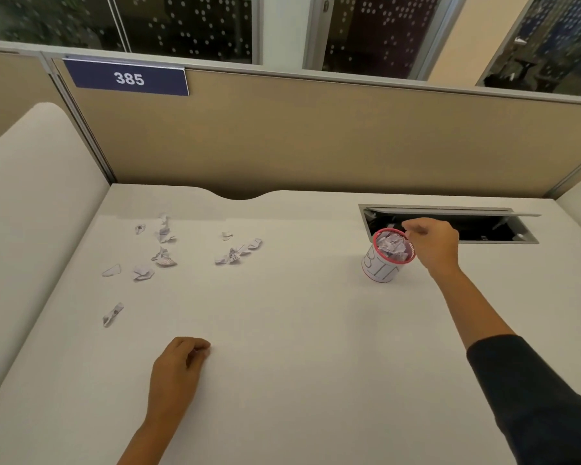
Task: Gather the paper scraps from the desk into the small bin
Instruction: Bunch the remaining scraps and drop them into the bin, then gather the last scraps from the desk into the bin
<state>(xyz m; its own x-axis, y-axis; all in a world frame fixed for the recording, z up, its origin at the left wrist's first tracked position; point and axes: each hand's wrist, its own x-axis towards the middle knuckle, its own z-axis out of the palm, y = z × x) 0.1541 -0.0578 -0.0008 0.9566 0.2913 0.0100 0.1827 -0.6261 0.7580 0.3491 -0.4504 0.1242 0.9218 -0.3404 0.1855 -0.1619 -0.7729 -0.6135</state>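
A small white bin [379, 268] with a pink rim stands at the right of the white desk [282, 330], with crumpled paper inside. My right hand [433, 243] hovers just over its right rim, fingers pinched together, nothing visible in them. My left hand [178, 367] rests on the desk near the front, fingers curled, nothing seen in it. Several paper scraps lie at the left: one cluster [161, 245], another [237, 251] nearer the middle, and a lone scrap [112, 314] closer to me.
An open cable hatch [483, 226] is cut into the desk right behind the bin. Beige partition panels [316, 135] wall the back, and a white side panel [31, 203] closes the left. A sign reading 385 [128, 78] hangs on the partition.
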